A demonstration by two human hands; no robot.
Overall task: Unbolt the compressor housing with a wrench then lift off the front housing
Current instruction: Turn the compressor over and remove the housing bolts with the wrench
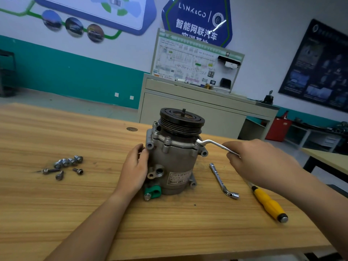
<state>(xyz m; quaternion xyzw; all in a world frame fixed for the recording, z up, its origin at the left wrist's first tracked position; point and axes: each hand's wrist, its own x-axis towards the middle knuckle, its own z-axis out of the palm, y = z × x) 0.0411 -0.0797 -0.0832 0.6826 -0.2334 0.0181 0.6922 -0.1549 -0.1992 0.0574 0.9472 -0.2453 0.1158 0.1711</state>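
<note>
AC compressor (173, 166) stands upright mid-table (56, 194), pulley (181, 117) on top. Left hand (134, 170) holds its left flank, fingers curled against the body. Right hand (258, 159) grips the offset ring wrench (214, 144); ring end sits on a bolt at the front housing flange (175, 143), right side. Loose bolts (66, 164) lie left; L-socket wrench (222, 181) and yellow screwdriver (267, 202) right.

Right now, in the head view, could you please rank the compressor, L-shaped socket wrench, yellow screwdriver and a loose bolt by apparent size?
compressor
L-shaped socket wrench and yellow screwdriver: about alike, the screwdriver partly hidden by the right arm, so unranked
loose bolt, smallest
</note>
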